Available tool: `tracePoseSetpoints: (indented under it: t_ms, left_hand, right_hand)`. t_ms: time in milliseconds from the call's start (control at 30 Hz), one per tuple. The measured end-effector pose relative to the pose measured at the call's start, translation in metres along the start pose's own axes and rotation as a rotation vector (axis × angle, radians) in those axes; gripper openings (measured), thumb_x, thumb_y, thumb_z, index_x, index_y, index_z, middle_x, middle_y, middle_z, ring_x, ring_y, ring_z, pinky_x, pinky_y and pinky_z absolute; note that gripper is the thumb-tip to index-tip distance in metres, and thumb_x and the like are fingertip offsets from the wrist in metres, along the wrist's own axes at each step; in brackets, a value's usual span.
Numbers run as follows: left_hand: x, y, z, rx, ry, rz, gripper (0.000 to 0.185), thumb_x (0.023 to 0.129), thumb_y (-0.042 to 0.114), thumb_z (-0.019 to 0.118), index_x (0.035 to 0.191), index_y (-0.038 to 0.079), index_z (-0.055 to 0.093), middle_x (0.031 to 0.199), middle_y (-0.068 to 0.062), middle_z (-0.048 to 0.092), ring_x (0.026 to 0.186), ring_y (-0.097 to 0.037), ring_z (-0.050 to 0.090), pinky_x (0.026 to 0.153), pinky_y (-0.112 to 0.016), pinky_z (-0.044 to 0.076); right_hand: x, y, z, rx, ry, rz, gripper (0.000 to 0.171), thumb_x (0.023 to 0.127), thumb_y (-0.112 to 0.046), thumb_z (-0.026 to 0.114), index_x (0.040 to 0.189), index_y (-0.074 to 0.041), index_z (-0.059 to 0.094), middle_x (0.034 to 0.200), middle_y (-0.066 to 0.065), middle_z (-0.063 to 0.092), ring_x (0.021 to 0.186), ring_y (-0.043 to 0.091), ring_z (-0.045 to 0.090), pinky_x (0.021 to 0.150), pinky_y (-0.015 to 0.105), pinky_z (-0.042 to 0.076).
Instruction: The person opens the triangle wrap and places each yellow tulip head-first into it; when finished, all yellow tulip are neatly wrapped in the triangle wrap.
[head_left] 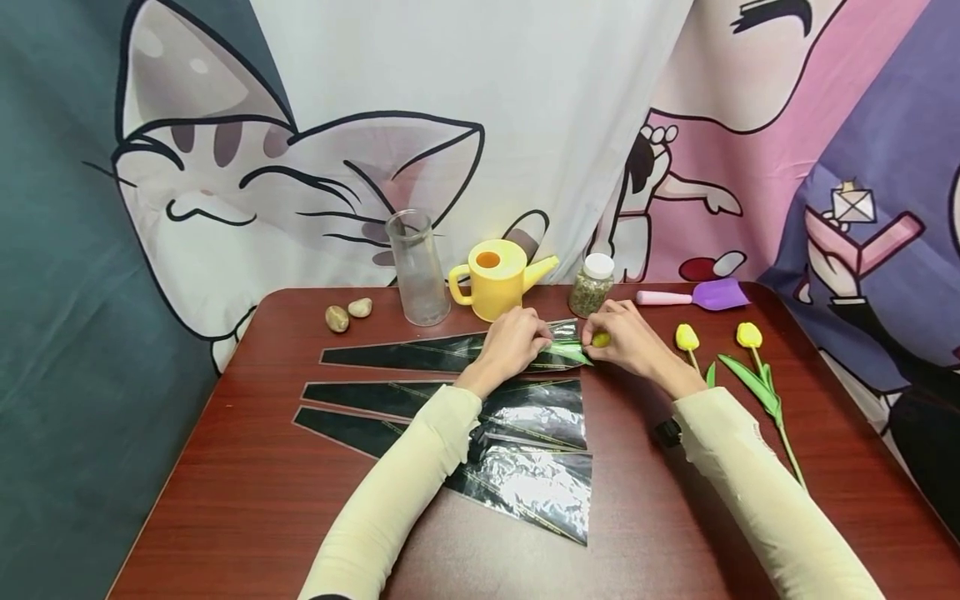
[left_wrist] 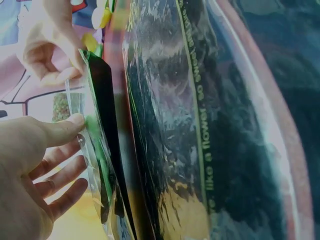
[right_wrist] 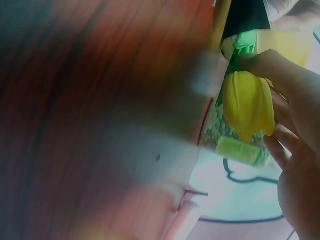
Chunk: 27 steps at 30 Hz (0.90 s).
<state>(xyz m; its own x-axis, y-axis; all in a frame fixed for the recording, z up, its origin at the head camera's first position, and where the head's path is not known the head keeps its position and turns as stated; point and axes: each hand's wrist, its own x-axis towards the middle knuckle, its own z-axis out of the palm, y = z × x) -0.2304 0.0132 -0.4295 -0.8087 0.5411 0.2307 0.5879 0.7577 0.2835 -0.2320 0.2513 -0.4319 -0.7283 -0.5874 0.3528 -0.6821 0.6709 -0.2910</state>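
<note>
Head view: at centre frame the left hand (head_left: 512,340) pinches the wide mouth of the top sleeve (head_left: 450,354), a long cellophane cone lying flat on the table (head_left: 225,467). The right hand (head_left: 630,337), just right of it, curls its fingers round a yellow tulip (head_left: 601,339) whose leaves point into that mouth. Two more sleeves (head_left: 525,450) lie below, toward the lower centre. Along the upper edge of the table stand a glass vase (head_left: 417,267), a yellow watering can (head_left: 497,277), a jar (head_left: 592,284) and a pink-and-purple trowel (head_left: 693,295), with two stones (head_left: 347,313) at the left. Two other tulips (head_left: 742,350) lie at the right.

Left wrist view: the left hand fills the lower left, thumb (left_wrist: 65,130) pressing the clear film edge, the other fingers loosely spread behind it. The right hand shows at upper left, gripping the sleeve's rim. A second sleeve takes up the middle.

Right wrist view: much is blurred. At the right, the right hand holds the tulip bloom against the green leaves at the sleeve's opening.

The sleeve looks light, thin, slick and easily creased, so it is probably best held at the rim. The tulip looks light and soft; I would grip it just under the bloom.
</note>
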Motion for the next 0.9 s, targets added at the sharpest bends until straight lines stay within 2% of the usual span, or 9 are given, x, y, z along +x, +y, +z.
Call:
tracePoseSetpoints:
  t_ms: [167,400,500,700,900]
  left_hand:
    - [0.000,-0.002,0.001,0.001,-0.010,-0.009,0.009,0.091,0.027,0.072,0.095,0.023,0.080,0.092,0.007,0.063,0.091,-0.015,0.056,0.083,-0.029,0.045]
    - [-0.001,-0.006,0.005,-0.001,-0.017,-0.021,0.010,0.092,0.027,0.071,0.095,0.023,0.080,0.092,0.006,0.063,0.091,-0.015,0.056,0.082,-0.030,0.046]
    - [-0.001,-0.007,0.006,-0.002,-0.020,-0.024,0.011,0.092,0.028,0.071,0.096,0.023,0.080,0.093,0.007,0.063,0.092,-0.015,0.056,0.083,-0.030,0.046]
    - [-0.002,-0.007,0.004,-0.013,-0.014,-0.029,0.011,0.092,0.028,0.070,0.097,0.023,0.080,0.093,0.006,0.063,0.092,-0.015,0.056,0.083,-0.030,0.046]
    - [-0.003,-0.006,0.004,-0.017,-0.013,-0.022,0.012,0.092,0.028,0.070,0.097,0.022,0.080,0.093,0.006,0.063,0.091,-0.015,0.056,0.083,-0.030,0.046]
  right_hand:
    - [0.005,0.000,0.010,-0.002,0.045,-0.006,0.033,0.066,-0.010,0.086,0.074,-0.018,0.056,0.072,-0.006,0.049,0.080,0.020,0.050,0.084,0.043,0.033]
    - [0.006,-0.002,0.012,-0.002,0.029,0.005,0.031,0.069,-0.012,0.087,0.077,-0.018,0.057,0.075,-0.005,0.052,0.083,0.021,0.051,0.086,0.044,0.034]
    - [0.003,-0.004,0.004,0.005,0.016,0.024,0.027,0.071,-0.012,0.086,0.081,-0.017,0.062,0.079,-0.003,0.058,0.087,0.022,0.051,0.087,0.045,0.034]
    - [-0.005,-0.002,-0.018,0.066,0.062,0.105,0.019,0.078,-0.009,0.083,0.093,-0.012,0.071,0.087,-0.003,0.068,0.087,0.019,0.053,0.076,0.039,0.038]
    - [-0.023,0.009,-0.027,0.130,0.016,0.187,0.020,0.080,-0.008,0.081,0.098,-0.007,0.073,0.094,0.001,0.071,0.091,0.022,0.065,0.081,0.043,0.049]
